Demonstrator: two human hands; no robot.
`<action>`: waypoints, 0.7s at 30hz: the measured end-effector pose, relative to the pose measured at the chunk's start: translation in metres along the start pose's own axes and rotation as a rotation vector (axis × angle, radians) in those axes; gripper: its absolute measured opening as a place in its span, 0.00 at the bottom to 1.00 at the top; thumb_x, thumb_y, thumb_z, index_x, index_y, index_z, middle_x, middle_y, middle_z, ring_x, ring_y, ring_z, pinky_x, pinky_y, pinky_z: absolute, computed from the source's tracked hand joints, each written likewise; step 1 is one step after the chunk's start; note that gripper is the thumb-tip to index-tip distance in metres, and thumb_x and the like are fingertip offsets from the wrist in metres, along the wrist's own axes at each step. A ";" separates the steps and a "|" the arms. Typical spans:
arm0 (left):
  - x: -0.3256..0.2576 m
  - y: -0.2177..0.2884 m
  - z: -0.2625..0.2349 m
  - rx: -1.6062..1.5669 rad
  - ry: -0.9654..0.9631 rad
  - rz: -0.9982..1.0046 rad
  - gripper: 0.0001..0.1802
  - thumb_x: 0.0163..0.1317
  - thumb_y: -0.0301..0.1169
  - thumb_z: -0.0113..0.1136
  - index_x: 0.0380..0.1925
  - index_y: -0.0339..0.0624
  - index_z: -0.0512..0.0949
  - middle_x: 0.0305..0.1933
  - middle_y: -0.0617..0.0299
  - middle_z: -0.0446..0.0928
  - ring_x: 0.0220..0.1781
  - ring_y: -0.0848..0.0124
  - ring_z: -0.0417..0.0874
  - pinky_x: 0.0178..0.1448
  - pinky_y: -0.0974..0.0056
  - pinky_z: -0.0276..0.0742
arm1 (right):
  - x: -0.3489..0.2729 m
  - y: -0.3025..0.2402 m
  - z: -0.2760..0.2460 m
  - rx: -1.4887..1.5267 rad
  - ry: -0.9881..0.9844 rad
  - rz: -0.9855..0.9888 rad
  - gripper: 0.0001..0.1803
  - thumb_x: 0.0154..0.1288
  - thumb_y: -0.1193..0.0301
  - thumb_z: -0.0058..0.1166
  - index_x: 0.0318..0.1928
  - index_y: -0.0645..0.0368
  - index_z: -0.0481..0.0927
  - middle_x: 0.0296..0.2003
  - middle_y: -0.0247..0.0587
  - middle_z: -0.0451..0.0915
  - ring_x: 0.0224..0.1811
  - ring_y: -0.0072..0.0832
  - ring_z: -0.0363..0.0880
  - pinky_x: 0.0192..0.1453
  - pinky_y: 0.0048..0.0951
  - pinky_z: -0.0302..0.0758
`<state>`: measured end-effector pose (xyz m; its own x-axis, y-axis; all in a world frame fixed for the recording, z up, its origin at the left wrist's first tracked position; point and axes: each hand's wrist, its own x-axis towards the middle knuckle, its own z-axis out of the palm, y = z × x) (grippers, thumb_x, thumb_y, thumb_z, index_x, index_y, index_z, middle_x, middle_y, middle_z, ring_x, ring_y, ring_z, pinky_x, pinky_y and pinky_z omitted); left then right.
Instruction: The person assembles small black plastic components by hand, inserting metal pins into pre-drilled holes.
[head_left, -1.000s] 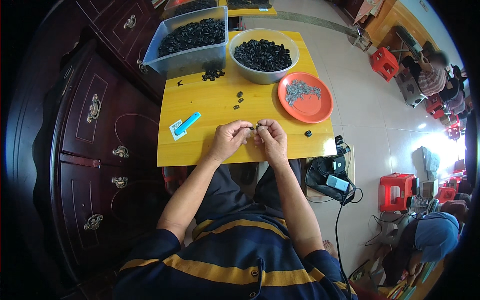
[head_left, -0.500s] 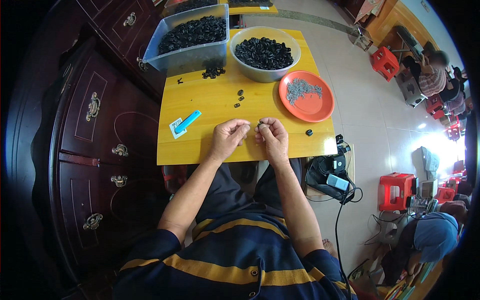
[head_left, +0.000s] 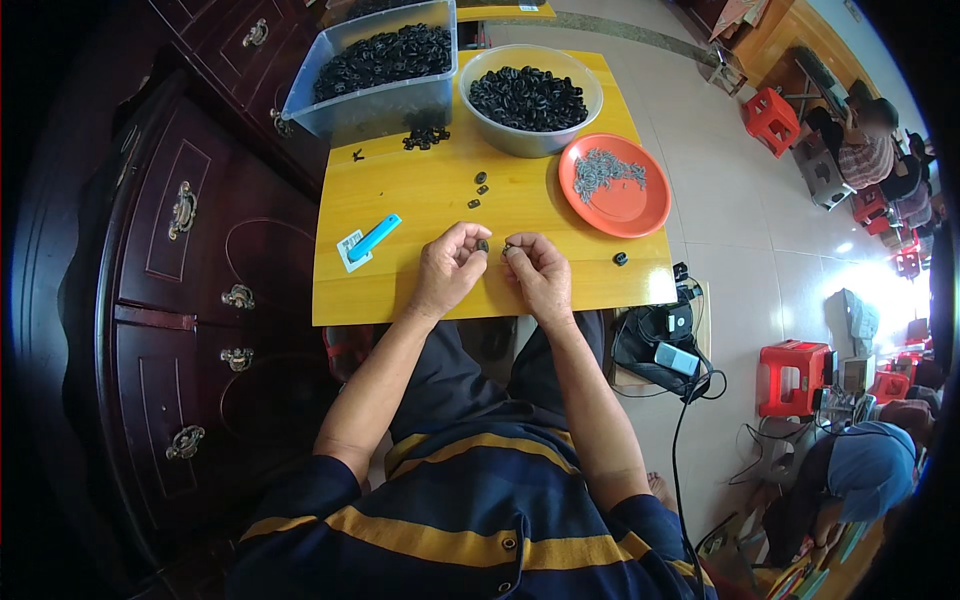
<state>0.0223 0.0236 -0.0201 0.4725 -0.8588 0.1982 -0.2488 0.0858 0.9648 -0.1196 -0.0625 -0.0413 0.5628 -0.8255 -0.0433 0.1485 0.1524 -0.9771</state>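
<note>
1. Small black ring part (head_left: 484, 245): pinched at the fingertips of the left hand (head_left: 448, 268), just above the near middle of the yellow counter (head_left: 400, 290).
2. Left hand: grip closed down on the black ring part between thumb and forefinger, the other fingers curled.
3. Right hand (head_left: 540, 272): fingertips drawn together at a tiny dark piece (head_left: 508, 248) (too small to identify), just beside the left hand's fingertips; grip pinched tight on it.
4. Loose black parts (head_left: 480, 187): a few, scattered on the counter beyond the hands; one more single black part (head_left: 620, 258) lies near the right edge, apart from the right hand.
5. Blue-handled tool (head_left: 374, 237): lying tilted on a small white card (head_left: 352, 250), left of the left hand, not touching it.
6. Orange plate (head_left: 630, 205): right side of the counter, carrying a heap of small grey pieces (head_left: 605, 168).
7. Grey bowl (head_left: 530, 140): far side, filled with black ring parts.
8. Clear plastic bin (head_left: 370, 105): far left corner, likewise filled with black parts; a small spill of them (head_left: 425, 136) sits at its foot.
9. Dark wooden cabinet (head_left: 190, 300): stands against the counter's left edge, brass handles showing.
10. Red stools (head_left: 795, 365): on the tiled floor to the right, well apart.
</note>
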 end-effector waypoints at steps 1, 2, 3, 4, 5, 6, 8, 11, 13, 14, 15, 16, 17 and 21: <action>0.000 0.002 0.000 -0.001 -0.001 -0.002 0.12 0.60 0.19 0.58 0.44 0.35 0.79 0.31 0.67 0.78 0.28 0.83 0.77 0.34 0.74 0.76 | 0.000 0.000 0.000 -0.001 0.001 0.002 0.08 0.72 0.74 0.55 0.47 0.64 0.80 0.36 0.32 0.83 0.38 0.17 0.80 0.45 0.21 0.77; 0.000 0.004 0.000 -0.004 -0.003 -0.015 0.11 0.59 0.19 0.58 0.43 0.35 0.79 0.31 0.67 0.78 0.28 0.83 0.78 0.34 0.74 0.76 | 0.000 0.000 -0.001 -0.020 -0.007 0.006 0.08 0.71 0.74 0.56 0.47 0.64 0.80 0.36 0.32 0.83 0.38 0.17 0.80 0.45 0.21 0.77; 0.000 0.006 0.000 -0.006 -0.006 -0.028 0.11 0.59 0.19 0.58 0.43 0.34 0.78 0.30 0.66 0.78 0.29 0.83 0.78 0.35 0.74 0.76 | -0.001 0.000 -0.001 -0.039 -0.015 0.009 0.08 0.71 0.74 0.56 0.47 0.65 0.80 0.35 0.32 0.84 0.38 0.17 0.80 0.45 0.21 0.77; 0.000 0.005 0.000 -0.007 -0.007 -0.029 0.11 0.59 0.19 0.58 0.43 0.34 0.78 0.30 0.66 0.78 0.29 0.83 0.78 0.35 0.74 0.76 | -0.001 0.000 0.000 -0.040 -0.014 0.010 0.08 0.71 0.74 0.56 0.47 0.65 0.80 0.35 0.32 0.84 0.38 0.17 0.80 0.45 0.21 0.77; 0.000 0.005 -0.001 0.023 -0.019 -0.001 0.11 0.59 0.18 0.58 0.43 0.35 0.78 0.30 0.67 0.78 0.29 0.83 0.78 0.35 0.74 0.76 | 0.000 0.000 0.000 -0.042 -0.020 0.008 0.08 0.71 0.74 0.57 0.47 0.64 0.80 0.35 0.32 0.84 0.38 0.16 0.80 0.45 0.21 0.77; 0.000 0.005 -0.002 0.053 -0.032 0.028 0.11 0.59 0.18 0.58 0.43 0.35 0.78 0.30 0.67 0.77 0.29 0.83 0.78 0.36 0.74 0.76 | 0.000 0.000 0.000 -0.044 -0.026 0.005 0.08 0.70 0.74 0.57 0.47 0.64 0.81 0.35 0.31 0.84 0.38 0.16 0.80 0.45 0.21 0.77; 0.001 0.006 -0.004 0.044 -0.073 0.037 0.11 0.59 0.17 0.58 0.43 0.34 0.79 0.31 0.68 0.77 0.30 0.84 0.77 0.37 0.74 0.76 | 0.000 0.004 -0.002 -0.057 -0.024 0.005 0.08 0.70 0.74 0.57 0.47 0.64 0.81 0.35 0.31 0.84 0.38 0.15 0.79 0.45 0.21 0.76; 0.001 0.009 -0.004 -0.004 -0.124 0.028 0.11 0.62 0.17 0.57 0.45 0.35 0.79 0.33 0.71 0.76 0.31 0.86 0.74 0.38 0.77 0.73 | 0.000 0.004 -0.002 -0.069 -0.015 0.001 0.08 0.70 0.74 0.57 0.47 0.63 0.81 0.34 0.30 0.83 0.37 0.15 0.79 0.44 0.21 0.76; 0.001 0.007 -0.004 -0.045 -0.135 0.010 0.12 0.63 0.17 0.57 0.47 0.35 0.79 0.35 0.73 0.74 0.32 0.88 0.72 0.38 0.79 0.70 | 0.000 0.003 -0.001 -0.071 -0.005 -0.004 0.08 0.70 0.74 0.58 0.47 0.63 0.81 0.34 0.30 0.83 0.37 0.15 0.78 0.44 0.21 0.76; 0.001 0.002 -0.005 -0.062 -0.141 0.000 0.13 0.64 0.17 0.57 0.47 0.35 0.79 0.37 0.73 0.75 0.34 0.88 0.72 0.41 0.79 0.71 | 0.000 0.002 -0.001 -0.063 -0.010 -0.004 0.09 0.70 0.74 0.58 0.47 0.63 0.81 0.34 0.30 0.83 0.37 0.15 0.78 0.44 0.21 0.76; 0.001 0.001 -0.006 -0.077 -0.146 -0.011 0.13 0.64 0.17 0.56 0.48 0.35 0.80 0.38 0.73 0.75 0.35 0.88 0.73 0.43 0.79 0.71 | -0.001 0.002 -0.001 -0.054 -0.017 -0.005 0.09 0.70 0.74 0.58 0.47 0.63 0.81 0.34 0.30 0.83 0.37 0.15 0.78 0.44 0.21 0.76; 0.001 -0.001 -0.007 -0.075 -0.144 -0.011 0.13 0.64 0.17 0.56 0.48 0.35 0.80 0.38 0.73 0.75 0.35 0.88 0.73 0.43 0.79 0.71 | -0.001 0.001 0.000 -0.052 -0.019 -0.005 0.09 0.70 0.74 0.58 0.47 0.63 0.81 0.34 0.30 0.83 0.37 0.15 0.78 0.44 0.21 0.76; 0.000 -0.002 -0.008 -0.074 -0.146 -0.010 0.14 0.64 0.17 0.56 0.49 0.35 0.80 0.39 0.72 0.75 0.36 0.88 0.73 0.44 0.79 0.72 | -0.001 0.000 0.001 -0.061 -0.017 0.010 0.09 0.69 0.74 0.58 0.47 0.63 0.81 0.33 0.30 0.83 0.37 0.15 0.78 0.44 0.21 0.76; 0.002 0.001 -0.007 -0.080 -0.150 -0.034 0.15 0.64 0.16 0.55 0.51 0.35 0.80 0.40 0.72 0.76 0.38 0.87 0.75 0.47 0.79 0.73 | -0.001 0.003 -0.001 -0.077 -0.009 -0.009 0.08 0.69 0.74 0.58 0.46 0.63 0.81 0.33 0.30 0.83 0.36 0.15 0.78 0.43 0.21 0.76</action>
<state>0.0289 0.0252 -0.0170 0.3464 -0.9272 0.1427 -0.1642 0.0898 0.9823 -0.1200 -0.0616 -0.0445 0.5690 -0.8217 -0.0325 0.0913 0.1024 -0.9905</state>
